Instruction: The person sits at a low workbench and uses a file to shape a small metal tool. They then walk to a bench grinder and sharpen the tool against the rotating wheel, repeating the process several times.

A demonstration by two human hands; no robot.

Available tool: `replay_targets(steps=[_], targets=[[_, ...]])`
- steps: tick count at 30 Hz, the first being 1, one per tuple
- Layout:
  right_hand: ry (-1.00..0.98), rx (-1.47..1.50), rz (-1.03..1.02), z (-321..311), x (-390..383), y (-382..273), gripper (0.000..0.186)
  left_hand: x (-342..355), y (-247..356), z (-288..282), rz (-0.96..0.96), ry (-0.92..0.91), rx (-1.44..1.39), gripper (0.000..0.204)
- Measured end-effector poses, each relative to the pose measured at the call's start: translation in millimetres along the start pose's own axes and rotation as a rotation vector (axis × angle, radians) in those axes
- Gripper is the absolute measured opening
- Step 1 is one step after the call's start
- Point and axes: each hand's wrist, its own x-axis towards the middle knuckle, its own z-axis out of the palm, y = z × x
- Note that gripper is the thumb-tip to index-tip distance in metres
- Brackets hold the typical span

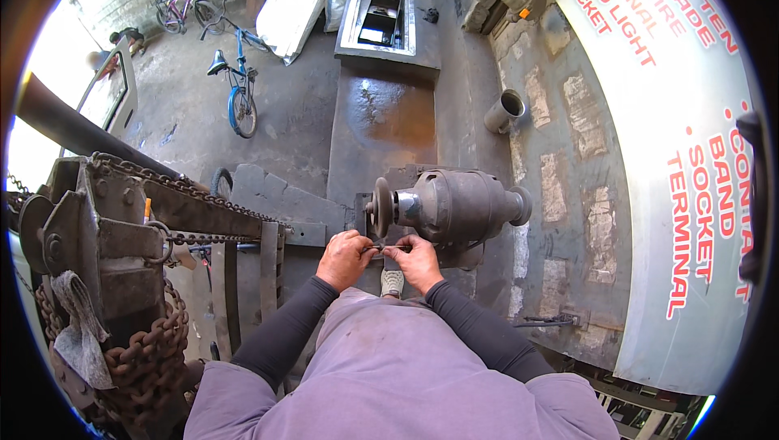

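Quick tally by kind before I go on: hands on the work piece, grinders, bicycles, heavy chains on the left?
Hands: 2, left hand and right hand, both pinching a small metal piece just below the grinding wheel
Bench grinders: 1
Bicycles: 2, blue bicycle and pink bicycle
Heavy chains: 1 rusty chain
Total: 6

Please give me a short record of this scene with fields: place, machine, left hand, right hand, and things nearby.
place: workshop yard with concrete floor
machine: bench grinder with grinding wheel
left hand: holds a thin metal piece just below the wheel
right hand: holds the same piece
nearby: rusty chain, blue bicycle, metal pipe
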Motion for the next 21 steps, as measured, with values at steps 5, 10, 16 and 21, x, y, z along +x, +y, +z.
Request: replay_targets(steps=[5, 10, 16, 21], targets=[[0.035, -0.046, -0.033, 2, -1, 2, 0.034, -4, -6, 3, -0.034, -0.013, -0.033, 0.018], [0.056, -0.030, 0.000, 5, 4, -2, 0.034, 2, -6, 5, -0.104, -0.050, -0.018, 0.020], [0.107, -0.039, 0.014, 12, 10, 5, 0.033, 19, -15, -1, -0.103, -0.137, -0.077, 0.023], [0.116, -0.054, 0.041, 10, 13, 4, 0.032, 26, -9, -4, -0.159, -0.189, -0.070, 0.023]])
